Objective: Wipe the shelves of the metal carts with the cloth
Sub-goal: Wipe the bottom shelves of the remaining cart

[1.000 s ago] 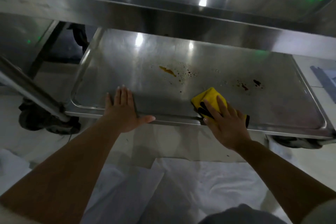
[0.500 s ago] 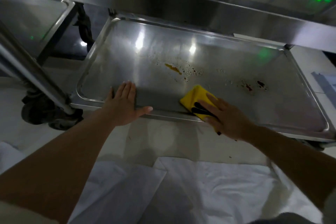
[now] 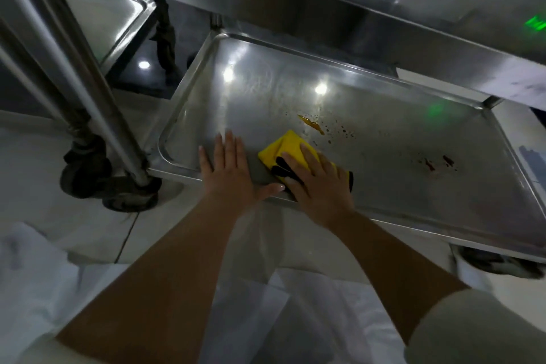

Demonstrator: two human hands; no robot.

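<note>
Cloth (image 3: 283, 147) lies under right hand (image 3: 317, 183), fingers (image 3: 307, 156) spread flat, pressing it onto lower shelf (image 3: 384, 186). Orange spill (image 3: 311, 124) just beyond fingertips: push forward with even pressure. Left hand (image 3: 230, 174), fingers together, braces front rim.

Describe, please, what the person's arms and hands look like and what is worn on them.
Both forearms are bare, and the left hand and right hand have no gloves, rings or watch. A pale short sleeve shows at the right upper arm. The fingernails look plain.
</note>
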